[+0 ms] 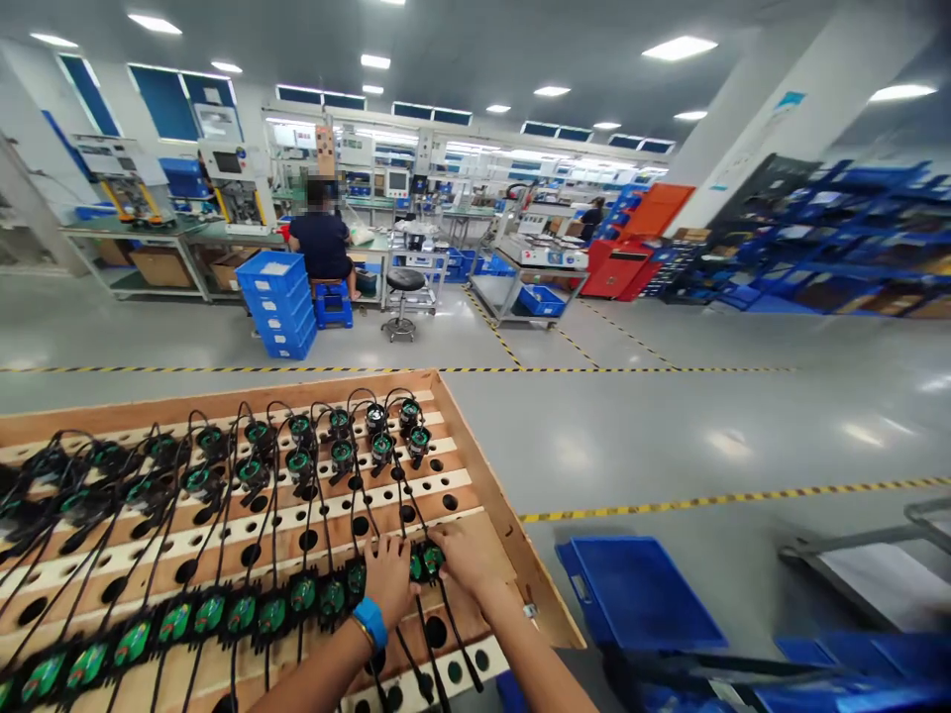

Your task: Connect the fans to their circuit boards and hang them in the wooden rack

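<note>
Near the right edge of the wooden rack (520,555), 2 hands are laid on the end of a row of round green-faced black connectors. The left hand (387,579), banded at the wrist by a blue strap (370,621), is spread palm-down with its fingertips resting just left of the end connector (431,560). The right hand (462,557) is curled over that connector from the right, its fingers pinched around the black rim, so the piece is held between both hands above a hole in the rack. Black cables (416,644) are trailed from it toward the near edge. More connectors (242,614) are lined up leftward along the same row, and a second cluster (342,451) is seated toward the far edge. A blue bin (639,594) is set on the floor beside the rack's right edge.
</note>
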`<state>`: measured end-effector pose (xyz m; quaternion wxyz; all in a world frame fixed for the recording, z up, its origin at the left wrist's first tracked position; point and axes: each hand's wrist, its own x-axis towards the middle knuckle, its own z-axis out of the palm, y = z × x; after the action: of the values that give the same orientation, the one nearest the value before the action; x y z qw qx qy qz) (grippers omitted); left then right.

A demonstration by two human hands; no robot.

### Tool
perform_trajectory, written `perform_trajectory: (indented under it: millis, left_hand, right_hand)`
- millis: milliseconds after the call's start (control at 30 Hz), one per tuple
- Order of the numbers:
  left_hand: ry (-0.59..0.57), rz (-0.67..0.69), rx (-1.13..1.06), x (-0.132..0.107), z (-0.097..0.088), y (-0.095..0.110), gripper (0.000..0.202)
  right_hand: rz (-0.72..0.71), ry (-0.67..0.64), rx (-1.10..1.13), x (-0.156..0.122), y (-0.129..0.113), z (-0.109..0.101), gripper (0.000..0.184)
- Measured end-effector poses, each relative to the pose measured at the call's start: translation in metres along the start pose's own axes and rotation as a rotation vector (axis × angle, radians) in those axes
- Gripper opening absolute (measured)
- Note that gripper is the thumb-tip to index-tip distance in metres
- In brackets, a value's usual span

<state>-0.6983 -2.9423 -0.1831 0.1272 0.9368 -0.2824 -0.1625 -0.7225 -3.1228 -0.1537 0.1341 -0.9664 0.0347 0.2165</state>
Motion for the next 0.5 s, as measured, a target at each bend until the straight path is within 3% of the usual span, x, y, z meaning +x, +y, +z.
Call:
perform_trajectory:
  millis: [100, 200, 267, 367, 433, 500]
  left_hand:
    - [0.001, -0.026, 0.024, 0.003, -0.004, 0.012, 0.067]
    - [-0.028, -0.057, 0.016, 0.002, -0.008, 0.011, 0.073]
    - [-0.005, -0.093, -0.006, -0.006, -0.011, -0.002, 0.09]
    - [0.099, -0.266, 0.023, -0.03, -0.015, -0.032, 0.112]
    - [0.115, -0.37, 0.061, -0.048, -0.018, -0.051, 0.105]
    - [0.088, -0.387, 0.062, -0.062, -0.022, -0.065, 0.089]
  right_hand:
    - [-0.052, -0.029, -0.061, 0.003, 0.003, 0.012, 0.076]
    - [-0.105, -0.025, -0.069, -0.002, 0.011, 0.014, 0.075]
    - [-0.132, 0.013, -0.047, -0.006, 0.016, 0.011, 0.077]
    - [-0.154, 0.137, -0.013, -0.01, 0.013, 0.006, 0.078]
    - [-0.197, 0.211, 0.0, -0.009, -0.001, 0.008, 0.072]
    - [-0.29, 0.241, 0.001, -0.004, -0.022, 0.014, 0.065]
